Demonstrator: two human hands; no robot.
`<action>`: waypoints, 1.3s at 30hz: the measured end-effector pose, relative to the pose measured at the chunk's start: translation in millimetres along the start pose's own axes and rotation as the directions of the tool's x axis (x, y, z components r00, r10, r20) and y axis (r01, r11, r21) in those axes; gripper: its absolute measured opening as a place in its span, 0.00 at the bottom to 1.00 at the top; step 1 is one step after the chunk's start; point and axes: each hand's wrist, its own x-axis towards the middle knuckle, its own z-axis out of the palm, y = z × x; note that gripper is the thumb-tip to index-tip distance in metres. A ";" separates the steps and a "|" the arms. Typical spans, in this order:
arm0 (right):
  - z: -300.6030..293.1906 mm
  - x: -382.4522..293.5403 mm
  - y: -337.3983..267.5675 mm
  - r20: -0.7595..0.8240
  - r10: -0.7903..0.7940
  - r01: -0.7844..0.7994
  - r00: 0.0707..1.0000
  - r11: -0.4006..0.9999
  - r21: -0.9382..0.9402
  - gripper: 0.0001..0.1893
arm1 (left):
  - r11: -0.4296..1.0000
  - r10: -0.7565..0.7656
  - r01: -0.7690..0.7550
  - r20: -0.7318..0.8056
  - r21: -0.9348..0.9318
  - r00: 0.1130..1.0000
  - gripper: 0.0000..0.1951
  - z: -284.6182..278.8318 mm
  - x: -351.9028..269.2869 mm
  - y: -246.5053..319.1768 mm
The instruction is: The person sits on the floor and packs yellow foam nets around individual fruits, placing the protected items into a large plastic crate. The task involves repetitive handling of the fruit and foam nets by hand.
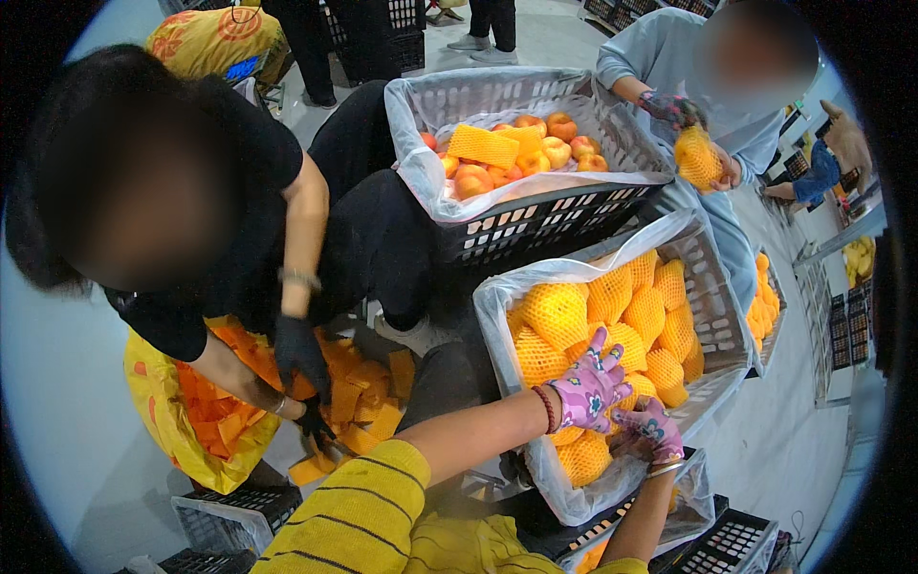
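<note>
A black plastic crate lined with translucent film [717, 337] stands before me, filled with fruit in yellow foam nets [609, 294]. My left hand [590, 391], in a purple floral glove, spreads its fingers over the netted fruit near the crate's middle. Close beside it, my right hand [654, 428], gloved alike, reaches down inside the near right side of the crate. Its fingers bend towards the fruit, and their tips are partly hidden, so whether it grips a piece is unclear. Beneath my hands some of the netted fruit is covered.
Another lined crate [566, 222] farther off holds bare peaches [474, 181] and flat foam nets [483, 146]. At left, a co-worker's black-gloved hand [301, 359] is over loose nets by a yellow sack [247, 445]. Another person at right holds a netted fruit [697, 159].
</note>
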 end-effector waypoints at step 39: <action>-109.5 226.2 -77.8 -0.633 -0.177 0.505 0.753 0.773 0.384 0.34 | 0.994 0.006 -0.006 -0.002 0.106 1.000 0.37 -2.5 1.0 0.4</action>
